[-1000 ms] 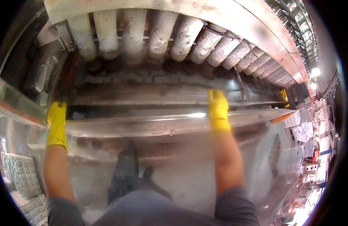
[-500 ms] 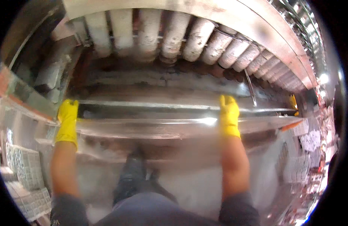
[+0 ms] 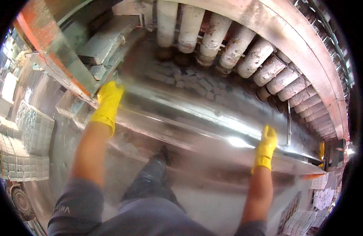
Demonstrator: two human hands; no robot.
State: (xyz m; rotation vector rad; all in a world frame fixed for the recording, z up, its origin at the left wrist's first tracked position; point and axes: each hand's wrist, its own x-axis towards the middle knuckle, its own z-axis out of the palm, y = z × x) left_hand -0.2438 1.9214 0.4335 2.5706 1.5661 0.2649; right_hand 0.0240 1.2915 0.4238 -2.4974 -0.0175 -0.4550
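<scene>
Both my hands wear yellow rubber gloves and rest along a long, wet, shiny metal panel (image 3: 207, 111) at the machine's front. Close to the panel's left end, the fingers of my left hand (image 3: 107, 103) are curled over its edge. My right hand (image 3: 266, 146) is farther along to the right, fingers bent over the same edge. My fingertips are partly hidden by the gloves and blur. Behind the panel, several pale broken slabs (image 3: 195, 82) lie on the dark machine bed.
A row of thick, worn cylinders (image 3: 213, 37) stands behind the bed under a curved pale beam (image 3: 295, 29). A thin metal rod (image 3: 289, 122) rises near my right hand. At left are an orange-edged frame (image 3: 51, 55), grey blocks (image 3: 101, 46) and stacked pale tiles (image 3: 22, 157).
The view has turned, so the panel now slopes down to the right. Both hands appear farther right, my right hand lower. The pale slabs on the bed show more clearly.
</scene>
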